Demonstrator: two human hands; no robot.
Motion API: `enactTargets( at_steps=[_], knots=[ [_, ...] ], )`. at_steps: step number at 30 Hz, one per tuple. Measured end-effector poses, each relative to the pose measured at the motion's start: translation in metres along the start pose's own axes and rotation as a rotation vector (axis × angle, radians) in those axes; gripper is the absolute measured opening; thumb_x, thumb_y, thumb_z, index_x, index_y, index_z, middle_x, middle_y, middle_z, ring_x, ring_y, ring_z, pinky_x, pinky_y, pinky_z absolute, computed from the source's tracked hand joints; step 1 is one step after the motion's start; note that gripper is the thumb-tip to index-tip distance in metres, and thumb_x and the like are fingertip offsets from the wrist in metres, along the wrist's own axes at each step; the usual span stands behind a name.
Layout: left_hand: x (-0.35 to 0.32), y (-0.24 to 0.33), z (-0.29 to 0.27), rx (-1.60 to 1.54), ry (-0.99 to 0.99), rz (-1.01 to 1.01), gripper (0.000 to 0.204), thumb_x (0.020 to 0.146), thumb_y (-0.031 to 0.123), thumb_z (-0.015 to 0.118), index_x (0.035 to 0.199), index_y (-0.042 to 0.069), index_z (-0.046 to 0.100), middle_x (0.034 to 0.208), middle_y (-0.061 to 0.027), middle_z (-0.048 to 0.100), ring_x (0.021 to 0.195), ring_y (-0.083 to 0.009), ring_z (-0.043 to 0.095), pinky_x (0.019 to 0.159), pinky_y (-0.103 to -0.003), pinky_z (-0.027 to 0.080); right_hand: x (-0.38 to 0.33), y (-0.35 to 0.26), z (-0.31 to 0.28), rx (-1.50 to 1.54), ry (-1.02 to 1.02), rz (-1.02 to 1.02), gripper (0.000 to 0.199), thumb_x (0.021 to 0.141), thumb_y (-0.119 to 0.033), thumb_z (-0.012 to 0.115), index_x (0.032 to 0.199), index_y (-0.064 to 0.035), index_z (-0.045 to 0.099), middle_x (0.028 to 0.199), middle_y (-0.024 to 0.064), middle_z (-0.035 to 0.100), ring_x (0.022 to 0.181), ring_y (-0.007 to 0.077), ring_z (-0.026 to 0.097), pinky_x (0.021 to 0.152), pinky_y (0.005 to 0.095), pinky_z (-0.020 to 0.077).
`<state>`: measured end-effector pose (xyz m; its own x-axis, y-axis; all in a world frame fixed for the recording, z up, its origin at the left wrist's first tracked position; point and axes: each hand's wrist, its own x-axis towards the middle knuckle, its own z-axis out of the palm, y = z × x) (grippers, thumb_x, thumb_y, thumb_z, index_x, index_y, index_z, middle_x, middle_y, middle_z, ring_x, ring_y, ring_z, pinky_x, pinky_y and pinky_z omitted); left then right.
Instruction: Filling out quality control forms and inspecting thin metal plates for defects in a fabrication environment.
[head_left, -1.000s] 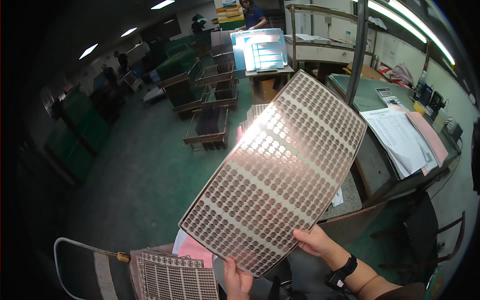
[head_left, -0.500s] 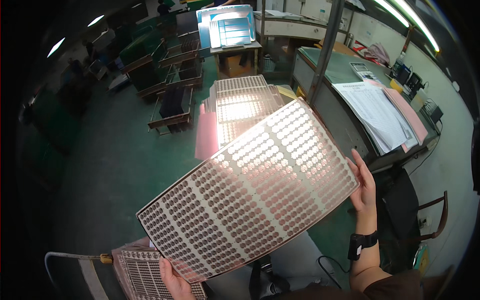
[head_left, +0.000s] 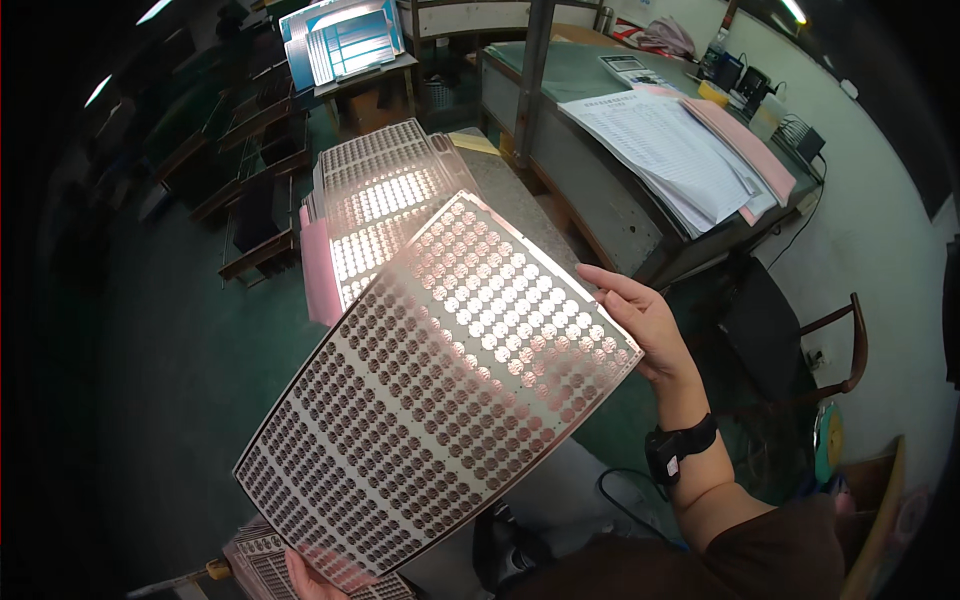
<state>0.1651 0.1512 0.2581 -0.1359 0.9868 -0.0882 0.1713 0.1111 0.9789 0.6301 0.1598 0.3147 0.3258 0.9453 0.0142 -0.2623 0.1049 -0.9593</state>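
Observation:
A large thin circuit board panel (head_left: 415,420), covered in rows of round metallic pads, is held tilted in front of me. My right hand (head_left: 648,330) grips its right corner, with the index finger stretched along the edge. My left hand (head_left: 312,580) holds the lower left edge; most of its fingers are hidden under the panel and by the picture's rim. Beyond the panel's top edge stands a stack of similar panels (head_left: 378,200) with a pink sheet (head_left: 318,265) at its left side. Partly covered at the lower left lie more such panels (head_left: 258,555).
At the right a green-topped desk (head_left: 515,62) bears papers (head_left: 660,150), a pink folder (head_left: 745,150) and a calculator (head_left: 628,66). A metal post (head_left: 532,80) rises at its corner. A chair (head_left: 765,330) stands right of my arm. Racks (head_left: 262,215) line the far left.
The view has swung to the right, so the desk and far stack sit further left. The panel has turned more steeply and bows slightly, still held by both hands.

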Motion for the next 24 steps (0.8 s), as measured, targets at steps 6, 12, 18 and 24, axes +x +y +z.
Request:
enactTargets(
  at_steps=[6,12,18,24],
  knots=[
    [0.007,-0.013,-0.027,-0.729,0.222,-0.346,0.045,0.089,0.023,0.05,0.124,-0.002,0.04,0.117,-0.0173,0.049,0.106,-0.0294,0.049,0.086,-0.039,0.042,0.005,-0.002,0.006,-0.068,-0.045,0.013,0.048,0.087,-0.021,0.058,0.127,0.0026,0.044,0.1,0.0072,0.062,0.087,0.0081,0.058,0.076,0.021,0.0467],
    [0.016,0.021,-0.013,-0.655,0.167,0.3,0.04,0.094,0.019,0.041,0.127,-0.003,0.039,0.121,-0.0169,0.049,0.109,-0.026,0.051,0.094,-0.04,0.045,0.013,0.01,-0.014,-0.039,0.046,-0.192,0.015,0.082,-0.009,0.063,0.095,-0.003,0.057,0.093,0.0008,0.059,0.089,0.0073,0.053,0.08,0.02,0.0413],
    [0.017,0.003,-0.027,-0.467,0.213,0.306,0.039,0.094,0.019,0.04,0.126,-0.003,0.039,0.121,-0.0173,0.049,0.109,-0.026,0.051,0.094,-0.04,0.044,0.048,0.053,-0.033,0.371,-0.384,-0.33,0.038,0.086,-0.011,0.056,0.118,-0.001,0.038,0.125,0.0157,0.043,0.118,0.0181,0.044,0.098,0.0311,0.0414],
    [0.008,-0.002,-0.023,-0.295,0.213,0.285,0.038,0.094,0.018,0.039,0.125,-0.003,0.04,0.121,-0.0178,0.049,0.109,-0.026,0.051,0.094,-0.041,0.043,0.008,0.026,0.007,0.365,-0.247,-0.207,0.045,0.091,-0.014,0.049,0.129,0.0005,0.033,0.121,0.0151,0.049,0.111,0.0164,0.051,0.097,0.0291,0.0411]
  ],
)
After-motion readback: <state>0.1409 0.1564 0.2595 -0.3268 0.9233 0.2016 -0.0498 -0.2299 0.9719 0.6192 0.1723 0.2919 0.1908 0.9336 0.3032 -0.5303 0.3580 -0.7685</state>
